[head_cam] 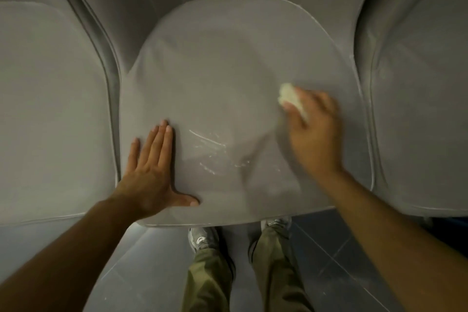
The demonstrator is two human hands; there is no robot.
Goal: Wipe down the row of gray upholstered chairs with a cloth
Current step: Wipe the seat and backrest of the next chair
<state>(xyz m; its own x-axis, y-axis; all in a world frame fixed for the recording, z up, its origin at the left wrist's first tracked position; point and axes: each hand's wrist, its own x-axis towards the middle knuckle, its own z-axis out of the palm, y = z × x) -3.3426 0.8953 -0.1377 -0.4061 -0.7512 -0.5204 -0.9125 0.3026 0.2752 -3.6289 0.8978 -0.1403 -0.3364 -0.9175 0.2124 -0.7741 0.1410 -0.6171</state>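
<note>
A gray upholstered chair seat [215, 71] fills the middle of the view, its padded back rising behind it. My right hand [312, 132] grips a small wadded whitish cloth [290, 96] and presses it on the right part of the seat; the hand is motion-blurred. My left hand [152, 172] lies flat with straight fingers on the seat's front left corner. Whitish streaks [210, 149] mark the cushion between my hands.
A matching gray chair [50, 109] stands at the left and another gray chair [417, 96] at the right, both close against the middle one. Below the seat's front edge are my shoes and olive trousers [212, 273] on a gray tiled floor [329, 261].
</note>
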